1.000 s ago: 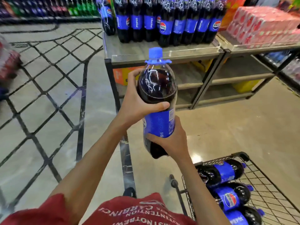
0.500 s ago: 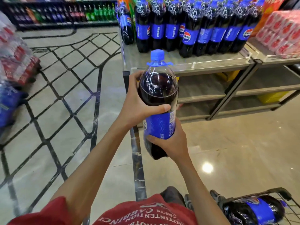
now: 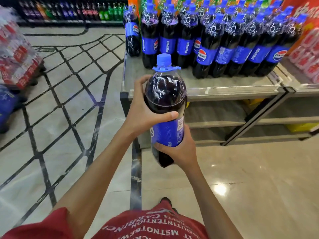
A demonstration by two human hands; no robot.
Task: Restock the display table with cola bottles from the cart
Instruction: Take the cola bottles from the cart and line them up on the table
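Note:
I hold a large cola bottle (image 3: pixel 166 107) upright, with a blue cap and blue label, in front of the display table (image 3: pixel 224 87). My left hand (image 3: pixel 143 111) grips its dark upper body, thumb across the front. My right hand (image 3: pixel 179 150) grips the lower part and supports the base. Several matching cola bottles (image 3: pixel 215 40) stand in rows at the back of the table top. The table's front strip and left corner are bare. The cart is out of view.
A lower shelf (image 3: pixel 224 114) runs under the table, with a yellow box (image 3: pixel 300 126) at right. Red shrink-wrapped packs (image 3: pixel 309 54) sit on the adjoining table at right. More wrapped packs (image 3: pixel 15 56) stand on the floor at left. Drink shelves (image 3: pixel 69 12) line the back.
I have come closer to the display table with the bottle still held in both hands. The cart with its bottles has dropped out of view at the lower right.

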